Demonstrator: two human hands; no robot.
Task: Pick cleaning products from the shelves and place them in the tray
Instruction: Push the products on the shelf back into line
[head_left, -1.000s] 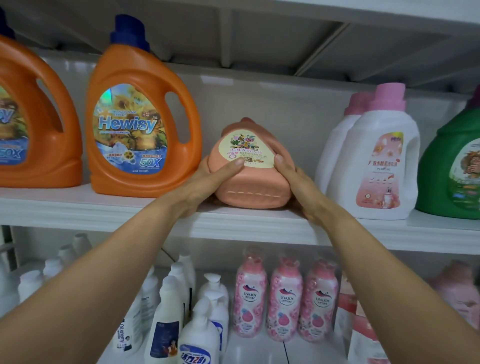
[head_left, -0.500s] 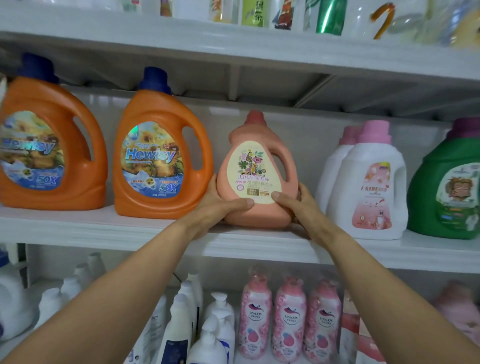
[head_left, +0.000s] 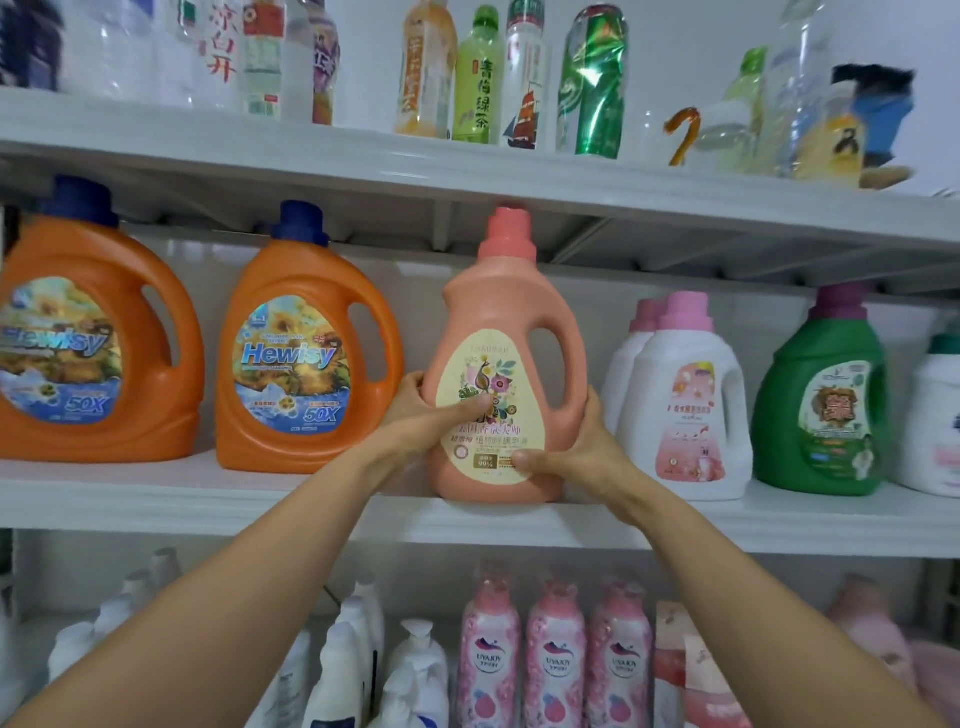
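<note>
A salmon-pink detergent jug (head_left: 506, 322) with a cream floral label stands upright on the middle shelf (head_left: 156, 499), its cap close under the shelf above. My left hand (head_left: 426, 415) grips its left side, thumb across the label. On the jug's lower right side my right hand (head_left: 576, 452) holds on, with the thumb on the label's bottom edge. No tray is in view.
Two orange Hewisy jugs (head_left: 306, 353) stand to the left, white-and-pink jugs (head_left: 685, 400) and a green jug (head_left: 826, 400) to the right. Drink bottles line the top shelf (head_left: 467, 166). Pink bottles (head_left: 556, 660) and white pump bottles (head_left: 358, 670) fill the shelf below.
The pink jug went from tilted back, its base facing me, to standing upright on the shelf. Both hands stayed on its sides. The view has risen, and the top shelf now shows.
</note>
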